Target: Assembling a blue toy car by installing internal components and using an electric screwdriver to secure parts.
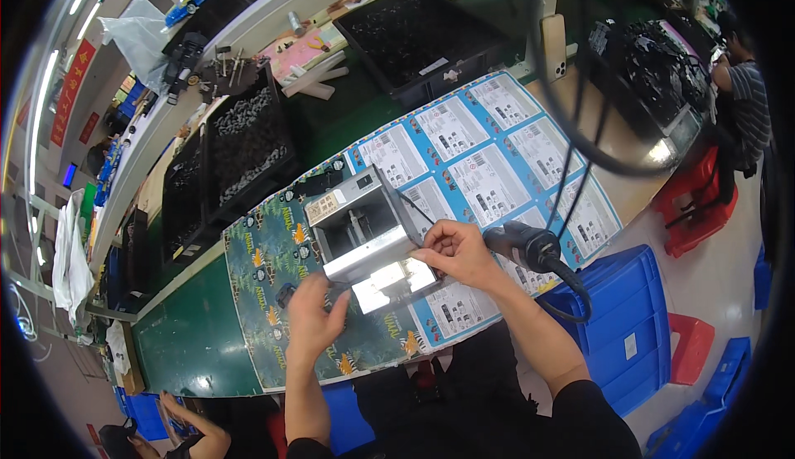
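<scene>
A silver metal box-shaped fixture (377, 252) with an open dark cavity on top stands before me on the printed sheets. A shiny flat metal plate (387, 287) lies along its near side. At the fixture's near left corner is my left hand (313, 318), thumb spread from slightly blurred fingers. Small dark parts (286, 295) show beside those fingers. My right hand (462, 253) is closed in a pinch at the fixture's right end; whatever lies between its fingertips is too small or hidden to name. To its right hangs a black corded power tool (523, 243).
Black bins of small dark parts (248, 144) and a larger black tray (418, 41) stand beyond the bench. Label sheets (484, 177) cover the right side. Thick cables hang at right. Blue crates (617, 326) and red stools are beside me; other people sit at lower left and far right.
</scene>
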The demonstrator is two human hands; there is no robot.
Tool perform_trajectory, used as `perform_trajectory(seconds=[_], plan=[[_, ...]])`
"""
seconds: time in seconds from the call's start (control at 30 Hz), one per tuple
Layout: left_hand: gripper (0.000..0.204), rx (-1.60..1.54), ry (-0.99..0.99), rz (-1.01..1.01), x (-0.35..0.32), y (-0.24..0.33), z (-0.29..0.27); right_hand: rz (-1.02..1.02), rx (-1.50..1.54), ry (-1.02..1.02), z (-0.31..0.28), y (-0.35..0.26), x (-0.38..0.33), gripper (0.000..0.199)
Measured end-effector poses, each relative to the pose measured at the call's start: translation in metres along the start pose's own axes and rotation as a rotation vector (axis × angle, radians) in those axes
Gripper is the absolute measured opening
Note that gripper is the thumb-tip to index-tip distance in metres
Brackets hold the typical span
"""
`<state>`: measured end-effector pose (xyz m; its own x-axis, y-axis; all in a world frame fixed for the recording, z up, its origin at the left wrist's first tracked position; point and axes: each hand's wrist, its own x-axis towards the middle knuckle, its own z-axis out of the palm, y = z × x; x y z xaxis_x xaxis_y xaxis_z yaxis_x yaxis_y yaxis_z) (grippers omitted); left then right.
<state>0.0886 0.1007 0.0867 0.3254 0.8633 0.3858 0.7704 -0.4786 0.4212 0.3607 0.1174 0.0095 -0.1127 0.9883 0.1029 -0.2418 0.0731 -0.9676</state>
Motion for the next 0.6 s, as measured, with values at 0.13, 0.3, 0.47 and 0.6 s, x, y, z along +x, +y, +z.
perform_trajectory(seconds=[0.13, 0.3, 0.47, 0.6], plan=[[0.016, 0.046, -0.208, -0.033, 0.006, 0.006, -0.002, 0.019, 0.000, 0.029, -0.002, -0.001, -0.002, 0.017], [0.009, 0.063, -0.179, 0.054, 0.013, 0.017, -0.018, 0.001, -0.069, 0.028, -0.003, 0.003, 0.000, 0.019], [0.009, -0.016, -0.185, 0.042, 0.017, 0.020, -0.041, -0.056, -0.004, 0.106, 0.000, -0.003, -0.010, 0.022], [0.013, -0.344, -0.123, 0.007, 0.000, 0.020, -0.067, -0.228, 0.057, 0.079, 0.011, -0.030, -0.025, 0.030]])
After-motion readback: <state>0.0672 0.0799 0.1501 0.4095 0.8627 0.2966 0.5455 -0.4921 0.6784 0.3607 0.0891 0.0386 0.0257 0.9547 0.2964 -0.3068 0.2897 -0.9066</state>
